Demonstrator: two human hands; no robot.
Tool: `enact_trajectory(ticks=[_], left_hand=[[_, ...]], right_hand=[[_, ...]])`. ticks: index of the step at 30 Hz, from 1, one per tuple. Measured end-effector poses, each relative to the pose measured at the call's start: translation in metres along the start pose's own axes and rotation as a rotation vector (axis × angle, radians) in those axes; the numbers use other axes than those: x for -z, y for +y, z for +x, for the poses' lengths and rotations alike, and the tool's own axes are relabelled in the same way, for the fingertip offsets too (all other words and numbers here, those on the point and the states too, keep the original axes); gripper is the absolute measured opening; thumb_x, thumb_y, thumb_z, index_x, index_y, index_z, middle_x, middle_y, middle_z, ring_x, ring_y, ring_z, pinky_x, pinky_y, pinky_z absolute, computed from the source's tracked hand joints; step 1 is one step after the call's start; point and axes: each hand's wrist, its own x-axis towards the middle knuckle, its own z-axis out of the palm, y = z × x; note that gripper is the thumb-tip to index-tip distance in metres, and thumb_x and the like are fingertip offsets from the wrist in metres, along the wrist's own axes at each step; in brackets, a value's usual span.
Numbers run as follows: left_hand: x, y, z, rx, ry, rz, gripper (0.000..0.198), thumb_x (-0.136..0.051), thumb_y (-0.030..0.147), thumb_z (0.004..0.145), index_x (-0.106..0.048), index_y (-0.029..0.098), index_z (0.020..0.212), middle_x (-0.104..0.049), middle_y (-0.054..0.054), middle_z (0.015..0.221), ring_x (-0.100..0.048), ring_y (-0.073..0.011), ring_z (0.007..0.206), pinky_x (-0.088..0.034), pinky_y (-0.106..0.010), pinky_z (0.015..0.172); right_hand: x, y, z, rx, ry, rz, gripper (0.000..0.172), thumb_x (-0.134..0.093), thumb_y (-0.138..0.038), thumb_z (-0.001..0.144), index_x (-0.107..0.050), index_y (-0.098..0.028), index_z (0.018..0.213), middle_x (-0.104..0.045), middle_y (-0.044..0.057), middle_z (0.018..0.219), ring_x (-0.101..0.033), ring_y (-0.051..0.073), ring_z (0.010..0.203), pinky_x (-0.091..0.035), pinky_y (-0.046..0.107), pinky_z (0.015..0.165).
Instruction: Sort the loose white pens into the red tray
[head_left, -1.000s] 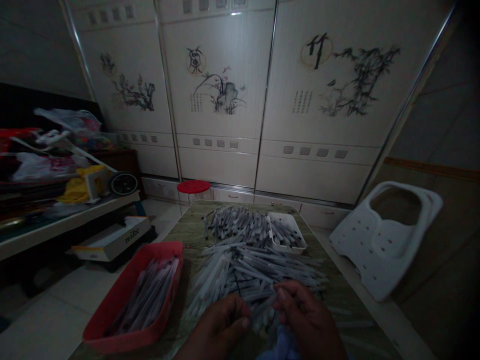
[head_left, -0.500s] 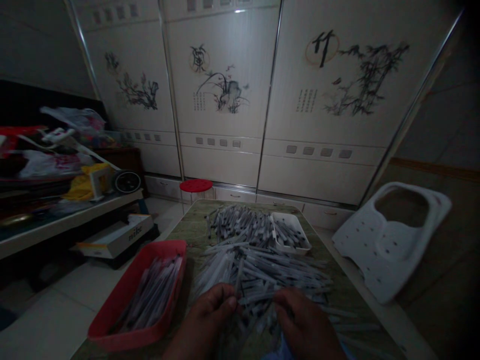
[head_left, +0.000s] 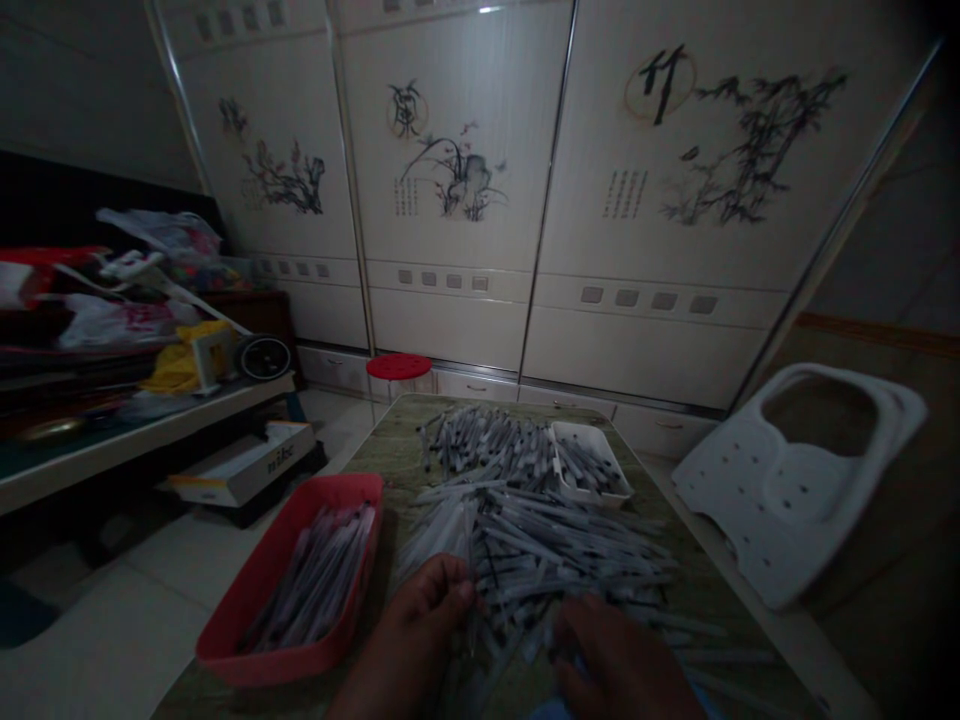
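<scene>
A large heap of thin grey-white pen-like sticks (head_left: 540, 545) covers the middle of a small greenish table (head_left: 390, 440). My left hand (head_left: 420, 630) is at the near edge of the heap, fingers pinched on one upright stick (head_left: 469, 560). My right hand (head_left: 615, 660) rests curled on the sticks at the near right; what its fingers hold is hidden. A red tray (head_left: 247, 620) on the left holds several of the same sticks. A small white tray (head_left: 592, 470) with more sticks sits at the far right of the table.
White wardrobe doors with ink paintings (head_left: 525, 200) close off the back. A red stool (head_left: 397, 367) stands beyond the table. A cluttered shelf (head_left: 135, 400) with bags and a cardboard box (head_left: 240, 470) is at left. A white plastic panel (head_left: 802, 480) leans at right.
The view has shifted slightly left, so everything sits further right. My left hand has lifted one stick upright out of the heap. My right hand has dropped lower and nearer.
</scene>
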Motion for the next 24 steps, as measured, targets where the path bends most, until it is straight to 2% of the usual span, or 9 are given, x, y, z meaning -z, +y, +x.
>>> enact_trajectory(ticks=[4, 8, 11, 17, 24], left_hand=[[0.002, -0.003, 0.0, 0.009, 0.009, 0.015, 0.024, -0.069, 0.042, 0.089, -0.058, 0.021, 0.091, -0.061, 0.004, 0.078, -0.055, -0.0126, 0.067, -0.042, -0.024, 0.066], [0.001, -0.001, -0.001, 0.014, -0.006, 0.018, 0.021, -0.066, 0.039, 0.091, -0.058, 0.02, 0.091, -0.059, 0.004, 0.078, -0.053, -0.0117, 0.066, -0.04, -0.023, 0.065], [-0.001, 0.001, -0.001, 0.011, 0.0, -0.005, 0.021, -0.068, 0.038, 0.089, -0.058, 0.021, 0.09, -0.057, 0.005, 0.076, -0.05, -0.0112, 0.066, -0.04, -0.023, 0.065], [0.001, -0.002, 0.002, -0.028, -0.009, 0.081, 0.02, -0.067, 0.037, 0.09, -0.059, 0.019, 0.088, -0.056, 0.004, 0.076, -0.048, -0.0125, 0.069, -0.038, -0.025, 0.066], [0.001, -0.003, 0.001, -0.042, -0.041, 0.1, 0.016, -0.062, 0.034, 0.094, -0.059, 0.019, 0.09, -0.057, 0.004, 0.08, -0.048, -0.0131, 0.074, -0.039, -0.027, 0.073]], right_hand=[[0.003, 0.0, 0.0, -0.012, -0.009, -0.036, 0.021, -0.061, -0.009, 0.076, -0.068, -0.024, 0.089, -0.074, 0.003, 0.095, -0.069, 0.021, 0.087, -0.037, 0.028, 0.071], [0.003, -0.003, 0.001, -0.035, 0.012, -0.022, 0.012, -0.059, -0.013, 0.085, -0.068, -0.022, 0.085, -0.073, 0.004, 0.091, -0.068, 0.02, 0.081, -0.034, 0.028, 0.068], [-0.001, -0.006, 0.001, -0.045, 0.042, 0.005, 0.007, -0.064, -0.016, 0.085, -0.066, -0.023, 0.086, -0.073, 0.003, 0.091, -0.069, 0.021, 0.083, -0.034, 0.028, 0.069], [-0.004, -0.013, 0.003, -0.078, 0.049, -0.039, 0.01, -0.068, -0.015, 0.08, -0.067, -0.023, 0.086, -0.075, 0.004, 0.092, -0.071, 0.022, 0.083, -0.034, 0.029, 0.067], [-0.004, -0.018, 0.006, -0.087, 0.015, -0.077, 0.01, -0.066, -0.016, 0.081, -0.071, -0.022, 0.087, -0.076, 0.007, 0.095, -0.072, 0.025, 0.085, -0.038, 0.03, 0.067]])
